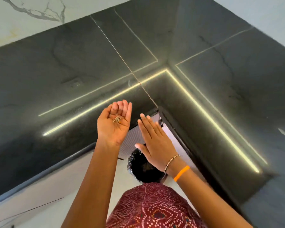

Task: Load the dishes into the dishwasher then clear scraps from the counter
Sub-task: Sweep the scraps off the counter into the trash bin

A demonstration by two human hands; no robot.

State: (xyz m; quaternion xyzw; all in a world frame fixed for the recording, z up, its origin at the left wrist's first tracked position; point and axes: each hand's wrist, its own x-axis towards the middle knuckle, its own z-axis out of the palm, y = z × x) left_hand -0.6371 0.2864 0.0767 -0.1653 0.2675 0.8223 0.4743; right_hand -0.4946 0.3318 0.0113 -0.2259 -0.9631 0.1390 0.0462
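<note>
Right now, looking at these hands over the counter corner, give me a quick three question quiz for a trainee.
1. True or false: the left hand is cupped palm up with scraps in it.
2. What lies below the right hand: A) a sink, B) a bin with a black liner, C) a plate?
3. Fill in: the right hand's fingers are ____ and hold nothing.

Key
1. True.
2. B. The bin stands on the floor inside the corner of the dark counter.
3. Straight. An orange band sits on that wrist.
</note>
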